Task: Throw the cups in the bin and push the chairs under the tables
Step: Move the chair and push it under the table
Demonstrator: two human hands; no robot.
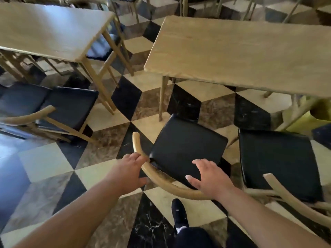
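- Fingers [138,156] of my left hand [129,170] lay loosely curled against the curved wooden backrest [157,179] of the near chair [186,149]; touching, not yet a firm grip.
- Right hand [211,178] was spread flat, fingers open, palm over the same backrest's other end, holding nothing else.
- Step in hand, as I judged it: pushing chairs. This chair stood skewed, seat just short of the right table [241,56], not under it.
- Next move called for squaring the seat to that table's edge, then a straight shove between its legs.
- Count: two tables fully in view, the second [50,29] left of the right table.
- Count: a second chair [275,163] beside the near one, also pulled out; at least one more [68,106] by the left table.
- Cups: none visible. Bin: could not tell; something yellow [311,120] showed under the right table's far end.
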